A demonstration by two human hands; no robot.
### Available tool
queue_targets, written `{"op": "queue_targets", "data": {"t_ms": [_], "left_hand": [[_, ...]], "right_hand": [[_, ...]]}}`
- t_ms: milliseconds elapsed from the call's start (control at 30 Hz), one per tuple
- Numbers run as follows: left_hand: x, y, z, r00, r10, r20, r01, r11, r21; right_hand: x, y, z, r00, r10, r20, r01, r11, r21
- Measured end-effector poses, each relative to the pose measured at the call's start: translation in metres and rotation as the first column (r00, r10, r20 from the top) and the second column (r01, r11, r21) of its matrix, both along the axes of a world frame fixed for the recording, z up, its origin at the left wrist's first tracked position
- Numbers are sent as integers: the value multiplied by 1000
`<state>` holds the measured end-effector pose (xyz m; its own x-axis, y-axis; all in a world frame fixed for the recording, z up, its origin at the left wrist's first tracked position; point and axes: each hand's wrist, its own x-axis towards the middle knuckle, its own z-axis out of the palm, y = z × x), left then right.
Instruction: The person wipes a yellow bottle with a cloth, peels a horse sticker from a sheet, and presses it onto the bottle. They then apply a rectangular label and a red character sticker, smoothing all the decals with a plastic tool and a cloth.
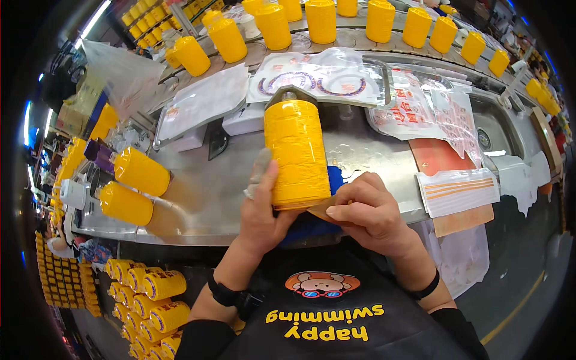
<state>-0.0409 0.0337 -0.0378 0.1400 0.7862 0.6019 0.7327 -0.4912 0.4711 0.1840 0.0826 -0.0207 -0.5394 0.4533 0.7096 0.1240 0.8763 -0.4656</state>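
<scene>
A yellow bottle (297,153) with a wrinkled body and a clear neck stands tilted over the metal table's near edge. My left hand (264,207) is wrapped round its lower left side, a grey covering on one finger. At the bottle's bottom edge my right hand (369,210) pinches a thin tan strip (322,211), which runs against the base. Behind the right hand lies something blue (336,176), mostly hidden. Two more yellow bottles, one farther (141,171) and one nearer (126,203), lie on the table to the left.
Plastic-covered trays (204,102) line the table's back. At right are a white sheet with orange strips (459,191), an orange sheet (438,157) and a sink (495,129). Yellow bottles (321,23) stand on a conveyor (354,37) beyond; others (163,285) are stacked at lower left.
</scene>
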Motion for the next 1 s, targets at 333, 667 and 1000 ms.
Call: {"op": "queue_targets", "data": {"t_ms": [333, 667, 1000], "left_hand": [[-3, 3, -5, 993, 12, -120, -10, 1000, 22], [-3, 1, -1, 962, 101, -253, -89, 994, 56], [-10, -8, -18, 964, 46, 261, -3, 986, -165]], "right_hand": [[0, 1, -6, 999, 28, -30, -29, 998, -52], [5, 4, -14, 999, 39, -35, -42, 994, -97], [15, 5, -12, 986, 67, -150, -100, 970, -221]]}}
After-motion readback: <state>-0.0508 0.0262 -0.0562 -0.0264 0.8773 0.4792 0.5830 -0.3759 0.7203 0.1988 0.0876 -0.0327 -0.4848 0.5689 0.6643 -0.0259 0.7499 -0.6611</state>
